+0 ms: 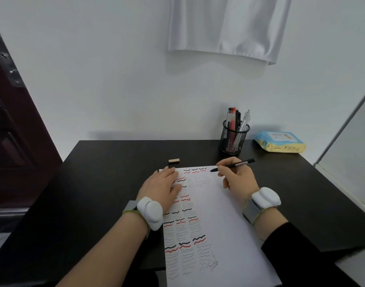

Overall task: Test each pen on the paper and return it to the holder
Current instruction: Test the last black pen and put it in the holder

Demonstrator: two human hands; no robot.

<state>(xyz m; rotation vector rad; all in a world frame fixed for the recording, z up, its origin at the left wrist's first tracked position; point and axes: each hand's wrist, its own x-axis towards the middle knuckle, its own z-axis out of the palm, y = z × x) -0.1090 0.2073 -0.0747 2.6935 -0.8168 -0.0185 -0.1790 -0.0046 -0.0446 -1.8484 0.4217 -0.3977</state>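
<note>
Sleeve (297,255): black, covers the right forearm at the near right edge of the view.

Paper (223,220): white sheet on the table, its near end overhanging the front edge. The left half carries columns of wavy test strokes in black, red and faint grey; the right half is blank.

Wrist devices: one white rounded unit on a grey band at the left wrist (150,212), one at the right wrist (265,198).

Left hand (160,187): lies flat on the upper left part of the paper, fingers straight and spread, pressing the sheet down. Holds nothing.

Right hand (236,176): rests at the upper right of the paper, thumb and fingers curled round and pinching a black pen.

Black pen (233,165): slim, with a silver clip near its rear end. Tilted, tip pointing left and sitting at or just over the top right of the paper, beside the top row of strokes; contact cannot be told.

Table (107,183): dark, flat top, set against a white wall.

Eraser-like block (174,160): small, tan, on the table just beyond the top edge of the paper.

Holder (233,139): black mesh cup, upright at the back of the table, beyond the right hand. Contains several pens (236,119) standing upright, red, black and clear.

Tissue pack (279,141): blue and yellow, lying flat right of the holder, apart from it.

White cloth (227,27): hangs on the wall above.
</note>
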